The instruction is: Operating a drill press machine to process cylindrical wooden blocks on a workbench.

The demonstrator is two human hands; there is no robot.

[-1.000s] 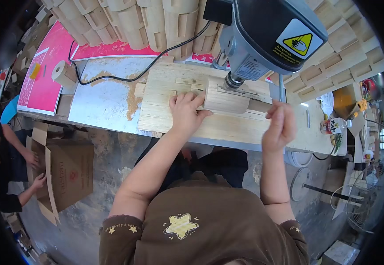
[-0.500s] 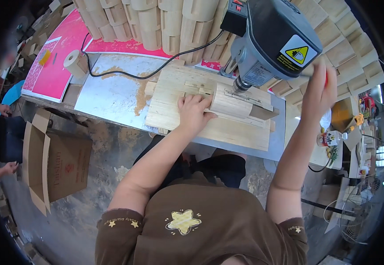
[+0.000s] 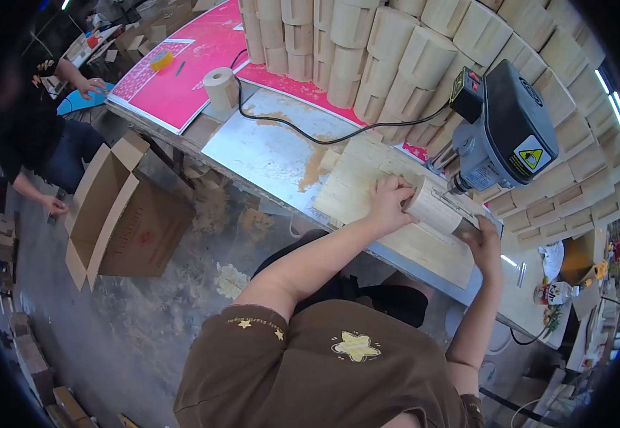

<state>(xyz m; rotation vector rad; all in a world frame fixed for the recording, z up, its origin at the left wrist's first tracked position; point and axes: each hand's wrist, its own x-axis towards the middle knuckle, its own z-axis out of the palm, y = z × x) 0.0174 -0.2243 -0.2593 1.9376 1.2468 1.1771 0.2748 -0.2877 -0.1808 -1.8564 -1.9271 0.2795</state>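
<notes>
Wooden cylinder [image 3: 433,212] lies on its side on a pale board [image 3: 428,257], beside the front edge of the worktop [image 3: 524,305], right of that edge's middle. My left hand [image 3: 391,203] is at the cylinder's left end: fingers bent, thumb on the near side, gripping that end. My right hand [image 3: 487,246] is at the other end, thumb and fingers curled about it beside a flat dark piece [image 3: 467,231]; cannot tell whether they press on cylinder or piece.

Drill press [image 3: 515,135] stands behind the board, its chuck [image 3: 458,184] just above the cylinder's far side. Black cord [image 3: 303,135] runs from it leftward over a metal sheet [image 3: 256,146]. Stacked wooden cylinders [image 3: 353,60] line the worktop's far edge. Toward the left end: pink sheet [image 3: 214,43], yellow tape roll [image 3: 160,60], one upright hollow cylinder [image 3: 220,91]. Near the right end: a bottle [image 3: 556,293]. Open cardboard box [image 3: 154,225] on the floor, off the front-left corner; a co-worker's hand [image 3: 54,206] is beside it.
</notes>
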